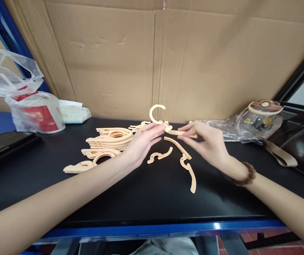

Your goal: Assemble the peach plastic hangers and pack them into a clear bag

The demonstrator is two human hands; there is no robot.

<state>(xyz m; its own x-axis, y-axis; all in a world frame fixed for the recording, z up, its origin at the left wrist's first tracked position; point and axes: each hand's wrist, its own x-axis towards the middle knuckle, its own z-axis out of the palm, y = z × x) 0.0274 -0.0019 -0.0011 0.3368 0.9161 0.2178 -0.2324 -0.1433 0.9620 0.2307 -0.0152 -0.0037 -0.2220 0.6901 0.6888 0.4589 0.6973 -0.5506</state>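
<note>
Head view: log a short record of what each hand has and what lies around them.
Left hand: pinches base of upright hook piece
Right hand: pinches flat arm piece meeting the hook piece
Loose parts: curved pieces on the black table, below the hands
Pile: stacked peach parts left of the left hand
Surroundings: lidded jar right; plastic bag, phone left

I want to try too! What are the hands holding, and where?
A peach hanger: the left hand pinches it just under the hook, the right hand pinches its flat arm.
</note>
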